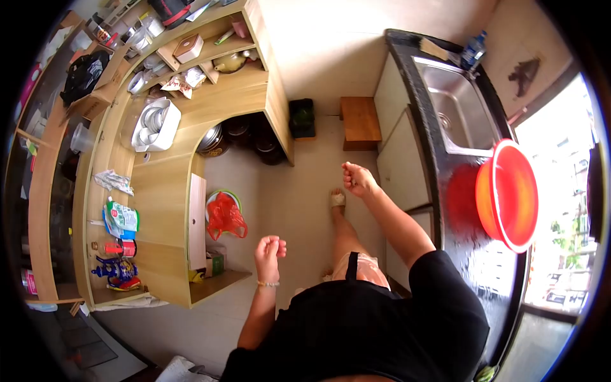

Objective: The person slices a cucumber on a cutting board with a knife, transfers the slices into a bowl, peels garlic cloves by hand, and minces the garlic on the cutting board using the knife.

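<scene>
My left hand (270,254), with a beaded bracelet (268,283) at the wrist, is raised in front of me. Its fingers are loosely bent and a little apart, and no object shows in them. Nearest to it is a red plastic bag (224,215) in a round bin (237,196) on the floor. Out ahead, my right hand (359,179) is closed with the fingers curled in, and nothing is visible in it. It hangs above the floor beside the white cabinet doors (405,159), touching nothing.
To the right, a red basin (534,197) leans on the black counter (461,219) by a steel sink (449,137). A wooden stool (361,121) stands ahead. At left, a wooden shelf unit (165,213) carries a white dish rack (168,130), packets and jars.
</scene>
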A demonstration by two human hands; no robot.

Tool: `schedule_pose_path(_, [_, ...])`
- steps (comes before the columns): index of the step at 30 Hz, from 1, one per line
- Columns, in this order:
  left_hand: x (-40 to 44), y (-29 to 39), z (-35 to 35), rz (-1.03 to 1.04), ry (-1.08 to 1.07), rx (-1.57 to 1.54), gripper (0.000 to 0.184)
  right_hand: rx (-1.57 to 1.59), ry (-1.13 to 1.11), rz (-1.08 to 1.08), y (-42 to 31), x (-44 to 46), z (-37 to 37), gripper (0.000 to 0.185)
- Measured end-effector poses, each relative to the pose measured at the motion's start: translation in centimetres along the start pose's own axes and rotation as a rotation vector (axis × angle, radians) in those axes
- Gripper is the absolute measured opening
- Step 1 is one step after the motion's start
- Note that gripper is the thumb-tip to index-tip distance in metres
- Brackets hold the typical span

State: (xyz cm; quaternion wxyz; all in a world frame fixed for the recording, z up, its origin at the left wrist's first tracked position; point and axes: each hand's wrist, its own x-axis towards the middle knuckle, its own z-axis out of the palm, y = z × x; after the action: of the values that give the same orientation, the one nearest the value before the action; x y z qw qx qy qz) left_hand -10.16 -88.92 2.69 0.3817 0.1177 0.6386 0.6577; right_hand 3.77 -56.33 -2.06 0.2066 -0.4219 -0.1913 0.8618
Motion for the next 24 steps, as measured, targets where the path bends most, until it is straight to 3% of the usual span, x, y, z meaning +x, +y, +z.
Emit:
schedule_pose_path(6, [9.8,-1.7,-0.1,-0.18,0.317,-0.044,0.008,-0.038,0.151,0.071,-6.4,25.6,4.0,0.036])
schedule_pose_path(10, [19.3,0.4,3.6,-0.348,0.36,-0.087,0.009,0.185,0.192,0.125,-8.9,41.3,5.3,0.033])
schedule_pose_path(14, [26.4,3.5,6.4,-0.34,0.334,-0.013,0.011,0.029,0.401,0.082,-10.2,52.4,5.7,0.024])
schedule_pose_path(17, [29.4,4.4,6.6,-0.396,0.385,0.031,0.011,-0.054,0.458,0.071,-11.1,58.2,6.5,0.03])
schedule_pose_path(20, [31.1,4.7,6.3,-0.46,0.431,0.031,0.01,0.118,0.423,0.247,-12.6,61.6,7.0,0.051])
schedule_pose_path(24, [33.1,4.3,6.1,-0.478,0.436,0.021,0.01,0.223,0.443,0.238,-12.5,62.9,8.2,0.072])
